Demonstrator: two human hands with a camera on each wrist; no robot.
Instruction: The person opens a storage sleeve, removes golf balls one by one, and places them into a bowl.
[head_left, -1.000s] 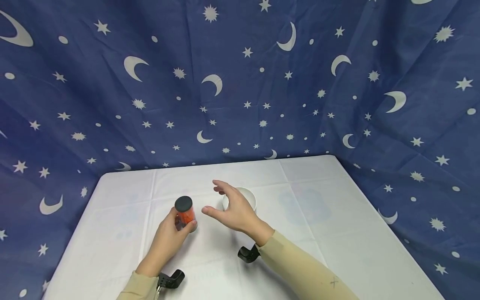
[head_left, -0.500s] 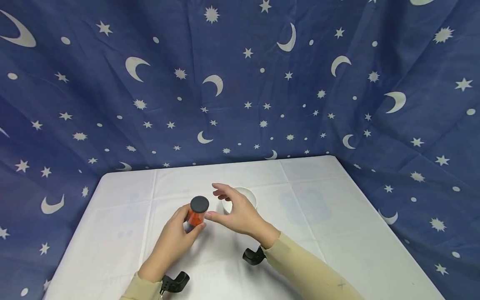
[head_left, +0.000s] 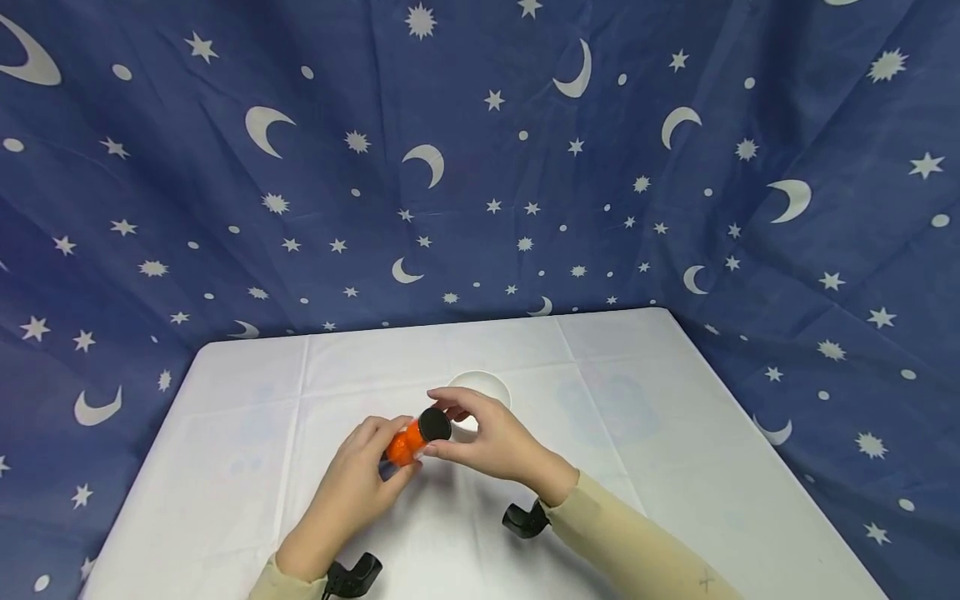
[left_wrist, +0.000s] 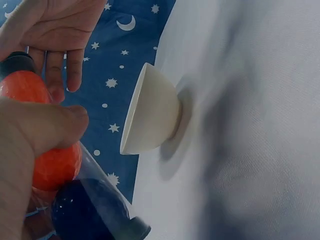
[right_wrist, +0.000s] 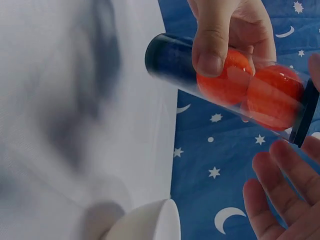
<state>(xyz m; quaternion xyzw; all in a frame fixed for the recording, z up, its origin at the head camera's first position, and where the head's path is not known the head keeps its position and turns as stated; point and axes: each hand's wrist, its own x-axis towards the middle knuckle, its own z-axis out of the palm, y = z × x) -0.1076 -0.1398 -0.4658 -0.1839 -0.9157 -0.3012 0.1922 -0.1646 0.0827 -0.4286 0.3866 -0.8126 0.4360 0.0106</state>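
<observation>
Clear tube of orange balls, tipped over the desk

Left hand [head_left: 352, 487] is wrapped round the tube [head_left: 408, 442] mid-body, held above the desk [head_left: 225, 467]. Looks light, stiff and kinda slick, so grip the barrel. Right hand [head_left: 491, 437] pinches the black cap [head_left: 434, 425]; white bowl [head_left: 480, 390] sits just behind.
</observation>
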